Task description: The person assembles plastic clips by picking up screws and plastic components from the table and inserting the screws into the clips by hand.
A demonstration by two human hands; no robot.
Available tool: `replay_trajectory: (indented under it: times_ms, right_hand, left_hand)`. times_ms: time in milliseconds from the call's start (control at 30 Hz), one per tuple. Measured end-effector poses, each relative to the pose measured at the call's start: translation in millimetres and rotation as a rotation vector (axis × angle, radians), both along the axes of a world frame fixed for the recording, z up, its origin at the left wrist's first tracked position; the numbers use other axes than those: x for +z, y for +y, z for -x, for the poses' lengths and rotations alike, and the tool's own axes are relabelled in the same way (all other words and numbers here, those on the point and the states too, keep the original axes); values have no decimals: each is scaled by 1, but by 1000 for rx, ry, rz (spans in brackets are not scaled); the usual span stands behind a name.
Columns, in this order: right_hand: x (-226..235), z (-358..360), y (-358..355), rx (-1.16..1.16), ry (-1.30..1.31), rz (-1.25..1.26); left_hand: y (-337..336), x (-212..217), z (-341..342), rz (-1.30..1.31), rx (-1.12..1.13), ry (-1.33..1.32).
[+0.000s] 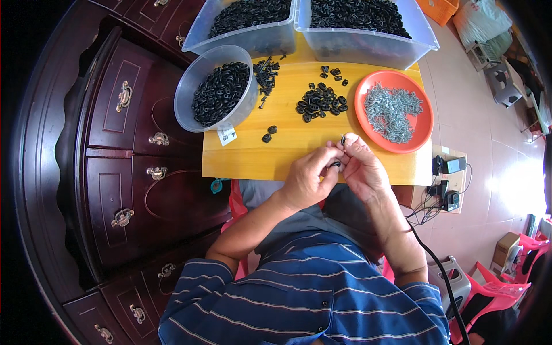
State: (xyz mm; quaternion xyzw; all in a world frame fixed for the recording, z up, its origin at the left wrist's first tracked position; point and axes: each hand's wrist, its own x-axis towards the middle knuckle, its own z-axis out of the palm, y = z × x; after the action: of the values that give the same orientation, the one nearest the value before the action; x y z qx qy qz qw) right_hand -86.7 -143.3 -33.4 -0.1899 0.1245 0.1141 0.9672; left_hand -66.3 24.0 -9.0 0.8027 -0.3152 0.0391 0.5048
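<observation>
My left hand (309,179) and my right hand (365,170) meet over the front edge of the yellow table. Between the left thumb and fingers is a small black oval piece (335,164). My right hand pinches another small dark piece (343,140) at its fingertips; its exact shape is too small to tell. Beyond the hands lies a loose pile of black oval pieces with holes (321,102). An orange-red plate (426,129) heaped with silvery screws (394,112) stands to the right. Two loose black pieces (269,134) rest left of my hands.
A clear round tub (184,106) of black pieces stands at the left, beside a heap of black parts with screws (266,77). Two big clear bins (247,37) (368,46) line the back. A dark wooden cabinet (115,190) flanks the table; cables and adapters (451,198) lie right.
</observation>
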Motion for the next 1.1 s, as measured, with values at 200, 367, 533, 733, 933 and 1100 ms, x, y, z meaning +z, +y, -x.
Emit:
replay_trajectory:
  times_ms: [200,367,533,733,933,1100]
  right_hand:
    - [15,1,0,-103,-6,337]
    - [22,3,5,-130,-112,589]
    - [21,5,9,-115,-185,748]
    - [22,5,10,-86,-193,762]
    - [21,6,11,-79,-224,823]
    - [22,6,10,-58,-215,853]
  left_hand:
    - [16,3,-13,292,28,483]
    - [28,7,-22,415,-11,664]
    - [30,9,-24,422,0,702]
    - [32,8,-26,450,-45,736]
    - [32,4,-26,362,-95,532]
    - [32,6,-26,340,-65,499]
